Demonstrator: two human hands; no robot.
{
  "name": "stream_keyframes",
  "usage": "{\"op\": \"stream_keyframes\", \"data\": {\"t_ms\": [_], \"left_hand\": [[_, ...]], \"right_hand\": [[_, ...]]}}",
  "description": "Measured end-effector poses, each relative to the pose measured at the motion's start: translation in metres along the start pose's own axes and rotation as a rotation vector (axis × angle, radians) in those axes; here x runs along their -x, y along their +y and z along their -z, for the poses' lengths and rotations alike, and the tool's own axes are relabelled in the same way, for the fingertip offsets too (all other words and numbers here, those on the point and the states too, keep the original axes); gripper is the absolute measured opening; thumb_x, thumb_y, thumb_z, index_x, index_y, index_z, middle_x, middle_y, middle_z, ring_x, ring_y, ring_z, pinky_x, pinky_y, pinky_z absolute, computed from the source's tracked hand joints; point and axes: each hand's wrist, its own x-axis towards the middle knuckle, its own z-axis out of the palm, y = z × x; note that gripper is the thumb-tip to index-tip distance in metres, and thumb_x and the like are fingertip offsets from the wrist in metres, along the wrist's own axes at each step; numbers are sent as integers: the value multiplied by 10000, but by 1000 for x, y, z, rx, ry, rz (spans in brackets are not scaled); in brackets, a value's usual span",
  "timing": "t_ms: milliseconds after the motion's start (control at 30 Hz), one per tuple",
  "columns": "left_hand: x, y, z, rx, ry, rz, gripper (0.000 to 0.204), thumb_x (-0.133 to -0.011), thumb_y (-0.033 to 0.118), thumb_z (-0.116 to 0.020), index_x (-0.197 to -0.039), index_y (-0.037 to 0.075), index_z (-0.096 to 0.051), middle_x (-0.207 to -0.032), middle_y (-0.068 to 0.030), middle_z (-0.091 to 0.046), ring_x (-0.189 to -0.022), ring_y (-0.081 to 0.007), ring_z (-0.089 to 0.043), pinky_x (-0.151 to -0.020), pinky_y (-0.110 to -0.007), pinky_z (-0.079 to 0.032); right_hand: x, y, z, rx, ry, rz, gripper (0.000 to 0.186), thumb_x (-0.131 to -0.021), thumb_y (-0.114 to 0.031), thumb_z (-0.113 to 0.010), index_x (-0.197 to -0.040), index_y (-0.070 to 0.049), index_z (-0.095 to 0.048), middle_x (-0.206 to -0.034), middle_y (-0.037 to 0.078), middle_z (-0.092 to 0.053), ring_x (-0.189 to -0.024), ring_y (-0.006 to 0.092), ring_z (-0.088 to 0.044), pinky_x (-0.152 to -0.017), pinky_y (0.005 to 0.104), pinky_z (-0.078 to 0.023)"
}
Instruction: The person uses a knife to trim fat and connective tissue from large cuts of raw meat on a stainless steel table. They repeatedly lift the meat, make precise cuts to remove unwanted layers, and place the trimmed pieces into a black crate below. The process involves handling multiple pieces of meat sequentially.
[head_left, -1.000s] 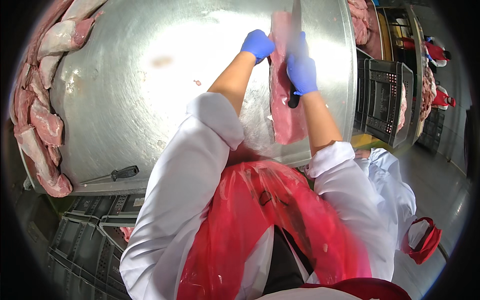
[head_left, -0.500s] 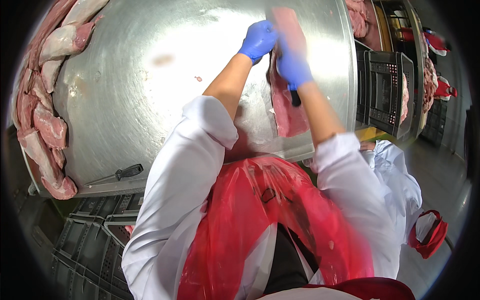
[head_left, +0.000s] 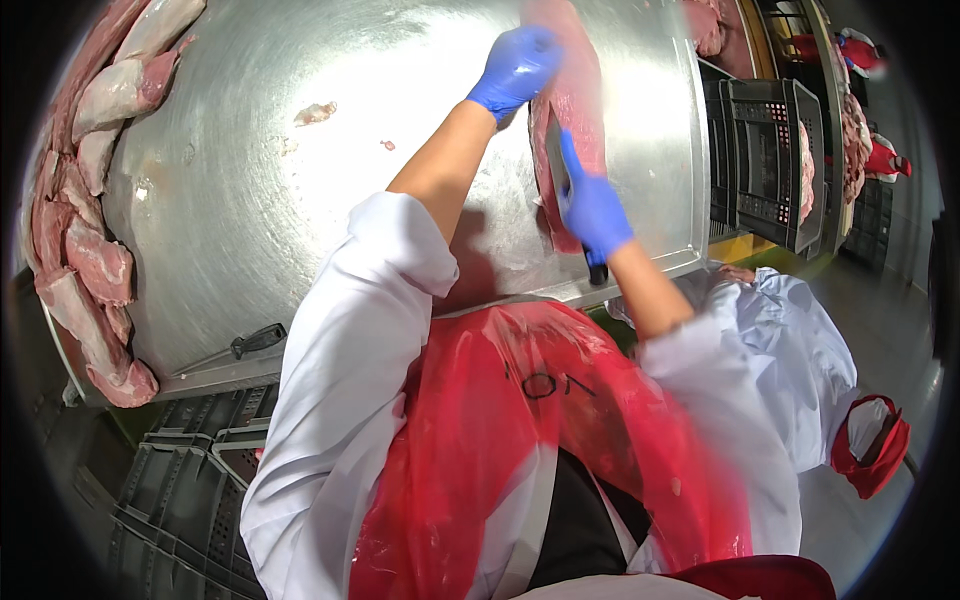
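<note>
A long pink slab of meat (head_left: 583,120) lies lengthwise on the metal table, its far end blurred. My right hand (head_left: 597,215), in a blue glove, is closed round a knife (head_left: 555,150). Its blade rests along the left part of the slab, pointing away from me, and the dark handle end sticks out below my fist. Also gloved in blue, my left hand (head_left: 517,70) is closed at the slab's left edge near the far end. Its curled fingers hide whatever they grip.
Several meat pieces (head_left: 100,250) line the left side of the metal table (head_left: 240,200). A second knife (head_left: 258,341) lies at the near left edge, and small scraps (head_left: 316,113) lie mid-table. Dark crates (head_left: 765,160) stand at right, others (head_left: 170,490) below left. A co-worker (head_left: 790,350) stands close right.
My right hand has come toward me with the knife, whose blade now shows plainly. The slab's near end sits slightly farther away. My left hand stays closed by its edge.
</note>
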Motion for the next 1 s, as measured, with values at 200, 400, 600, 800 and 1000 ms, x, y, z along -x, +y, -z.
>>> {"op": "stream_keyframes", "data": {"t_ms": [200, 400, 600, 800, 1000], "left_hand": [[29, 18, -10, -94, -34, -116, 144, -909, 119, -670, -997, 7, -652, -817, -3, -609, -714, -91, -546, -657, -270, -472], [47, 18, 35, 130, 105, -55, 185, -885, 134, -694, -998, -9, -662, -771, -17, -599, -660, -90, -537, -612, -248, -450], [77, 100, 97, 229, 71, -278, 140, -971, 74, -600, -1065, -29, -618, -786, -13, -532, -678, -82, -432, -640, -218, -363], [173, 233, 162, 158, 193, -513, 198, -955, 133, -618, -1126, 34, -615, -997, -56, -648, -912, -157, -623, -807, -289, -487], [402, 320, 233, -167, 581, -543, 368, -973, 249, -586, -1262, 22, -587, -1132, -94, -663, -1052, -217, -630, -939, -376, -475]], "right_hand": [[-6, -1, -12, 110, -22, -8, 875, -832, -3, -535, -1603, -84, -129, -940, 304, -667, -763, 456, -659, -720, 520, -528], [109, 35, -53, 172, 72, 141, 913, -829, -29, -560, -1612, -126, -101, -781, 263, -668, -625, 454, -633, -600, 550, -503], [249, 83, -14, 242, -209, 5, 855, -861, -37, -549, -1613, -158, -160, -724, 237, -650, -602, 415, -633, -561, 501, -513], [98, 124, 14, -468, 182, 8, 758, -947, -50, -540, -1611, -197, -206, -627, 98, -578, -509, 173, -574, -524, 364, -514], [49, 126, -51, -880, 127, 47, 751, -987, -99, -570, -1618, -239, -186, -735, 25, -609, -569, 100, -578, -515, 280, -520]]}}
